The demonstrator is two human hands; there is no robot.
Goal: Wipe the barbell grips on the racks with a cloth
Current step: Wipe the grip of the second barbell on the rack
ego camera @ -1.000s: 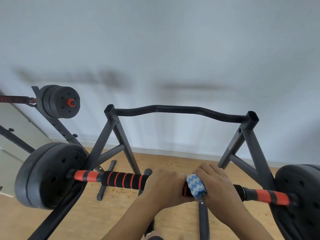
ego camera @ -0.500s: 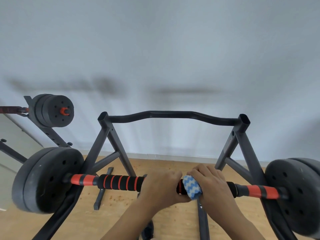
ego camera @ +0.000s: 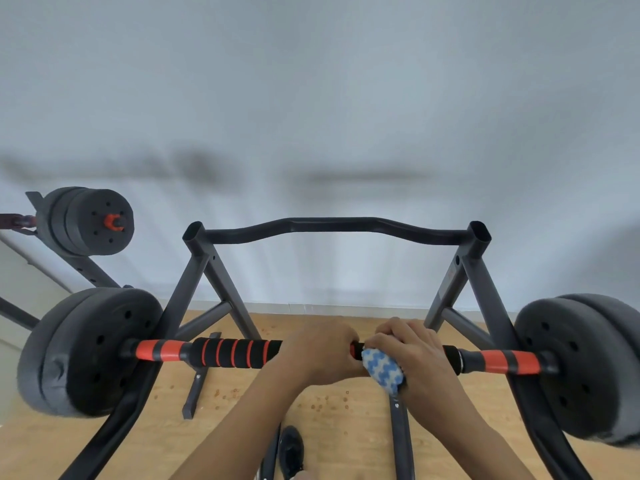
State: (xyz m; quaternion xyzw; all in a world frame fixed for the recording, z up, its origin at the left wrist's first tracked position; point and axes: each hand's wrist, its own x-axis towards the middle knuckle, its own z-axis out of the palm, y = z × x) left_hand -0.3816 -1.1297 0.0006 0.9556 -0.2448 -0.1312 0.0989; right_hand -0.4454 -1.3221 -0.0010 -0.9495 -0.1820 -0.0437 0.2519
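So the barbell (ego camera: 221, 353) sits across the rack (ego camera: 332, 228) in front of the person, long axis running straight left to right, roughly level, parallel to the wall behind it. The foam grip (ego camera: 235, 353) is black with orange rings and covers the middle stretch of the bar. Both hands are on it, side by side near the center, almost touching. The left hand (ego camera: 323, 351) is curled around the grip bare, fingers wrapped over the top. The right hand (ego camera: 415, 351) is clamped over a blue and white zigzag cloth (ego camera: 382, 370), which is bunched against the grip and pokes out under the thumb side.

Counting stuff: one cloth, two hands, two barbells in view. The near one has plates (ego camera: 90, 351) stacked on each end, looks like two per side, though the right stack (ego camera: 581, 368) is cut off at the edge. A second barbell (ego camera: 86, 221) sits on another rack off to the far left, only one plate end showing. Floor (ego camera: 332, 420) is light wood with little orange specks scattered under the bar.
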